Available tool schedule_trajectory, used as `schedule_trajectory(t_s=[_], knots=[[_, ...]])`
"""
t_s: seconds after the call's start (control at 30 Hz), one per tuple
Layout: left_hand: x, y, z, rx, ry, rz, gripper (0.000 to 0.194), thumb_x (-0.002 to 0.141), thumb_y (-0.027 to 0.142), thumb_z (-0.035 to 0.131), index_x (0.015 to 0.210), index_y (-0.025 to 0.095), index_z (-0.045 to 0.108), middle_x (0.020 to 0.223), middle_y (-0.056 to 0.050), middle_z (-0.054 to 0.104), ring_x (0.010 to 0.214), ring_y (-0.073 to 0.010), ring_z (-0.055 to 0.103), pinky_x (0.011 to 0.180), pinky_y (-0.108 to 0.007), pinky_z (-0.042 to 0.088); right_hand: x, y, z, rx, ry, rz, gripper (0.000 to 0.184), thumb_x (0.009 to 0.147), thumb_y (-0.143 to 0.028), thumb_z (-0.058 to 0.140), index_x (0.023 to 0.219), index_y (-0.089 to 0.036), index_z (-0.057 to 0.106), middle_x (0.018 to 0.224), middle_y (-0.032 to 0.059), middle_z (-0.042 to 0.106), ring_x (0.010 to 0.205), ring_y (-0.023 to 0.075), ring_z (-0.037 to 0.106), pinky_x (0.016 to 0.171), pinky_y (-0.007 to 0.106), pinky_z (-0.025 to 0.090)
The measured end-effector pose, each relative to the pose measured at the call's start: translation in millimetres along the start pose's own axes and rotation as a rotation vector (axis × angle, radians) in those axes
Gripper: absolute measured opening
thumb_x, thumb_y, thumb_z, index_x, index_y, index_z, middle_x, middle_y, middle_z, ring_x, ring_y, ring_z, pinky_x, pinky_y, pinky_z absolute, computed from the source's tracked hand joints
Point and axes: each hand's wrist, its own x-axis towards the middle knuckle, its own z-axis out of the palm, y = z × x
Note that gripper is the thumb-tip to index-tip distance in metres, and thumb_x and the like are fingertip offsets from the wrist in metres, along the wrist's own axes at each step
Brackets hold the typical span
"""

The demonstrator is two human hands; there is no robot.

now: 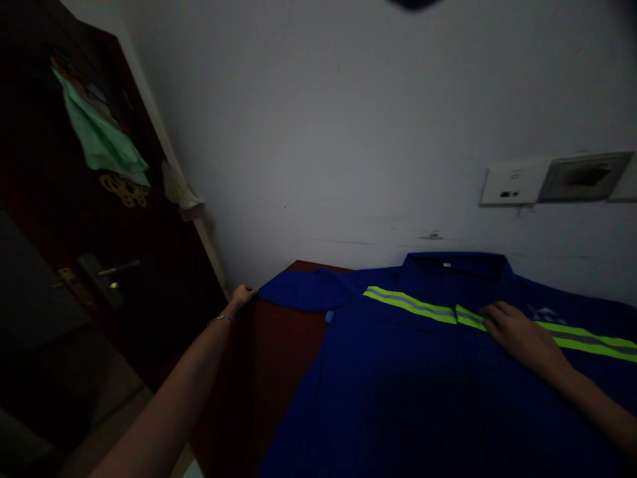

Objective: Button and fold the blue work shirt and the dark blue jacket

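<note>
A blue work jacket (388, 372) with yellow-green and grey reflective strips lies spread out, its collar toward the wall. At the left, my left hand (243, 296) pinches the end of the jacket's sleeve (303, 290), which is stretched out sideways over the table. My right hand (512, 330) rests palm down on the jacket's chest, over the reflective strip (580, 340) beside the front opening. Its fingers are slightly bent against the cloth, and their undersides are hidden. A bracelet circles my left wrist.
Under the jacket is a reddish-brown table (279, 358), set against a white wall (318, 133). Wall sockets (515, 184) are at the right. To the left stands a dark door (164, 279) with a handle (118, 268) and a hanging green cloth (102, 136). The room is dim.
</note>
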Motion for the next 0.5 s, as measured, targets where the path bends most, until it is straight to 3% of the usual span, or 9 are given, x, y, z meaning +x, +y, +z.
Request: schedule_trajectory(t_s=[0.17, 0.37, 0.5], knots=[[1.7, 1.6, 1.6, 0.056, 0.005, -0.032, 0.025, 0.075, 0.035, 0.055, 0.074, 0.012, 0.065, 0.078, -0.009, 0.067, 0.078, -0.0195, 0.061, 0.058, -0.021, 0.041, 0.0, -2.7, -1.8, 0.024, 0.035, 0.021, 0.026, 0.078, -0.029, 0.036, 0.089, -0.019, 0.059, 0.093, 0.0094, 0.058, 0.083, 0.0237, 0.056, 0.066, 0.035, 0.045], [4.6, -3.4, -0.9, 0.080, 0.041, -0.083, 0.034, 0.076, 0.040, 0.053, 0.066, 0.010, 0.063, 0.067, -0.009, 0.063, 0.066, -0.0186, 0.060, 0.049, -0.022, 0.037, -0.2, -4.5, -3.3, -0.012, 0.013, 0.024, 0.027, 0.080, -0.030, 0.035, 0.090, -0.019, 0.058, 0.093, 0.0085, 0.058, 0.083, 0.0220, 0.056, 0.067, 0.033, 0.045], [3.6, -3.9, -0.4, 0.058, 0.109, 0.002, 0.029, 0.072, 0.034, 0.058, 0.052, 0.013, 0.058, 0.045, -0.002, 0.052, 0.050, -0.0155, 0.054, 0.042, -0.021, 0.033, -0.3, -8.5, -7.3, -0.035, 0.015, 0.022, 0.028, 0.081, -0.028, 0.034, 0.090, -0.018, 0.058, 0.093, 0.0086, 0.057, 0.083, 0.0216, 0.056, 0.068, 0.033, 0.045]])
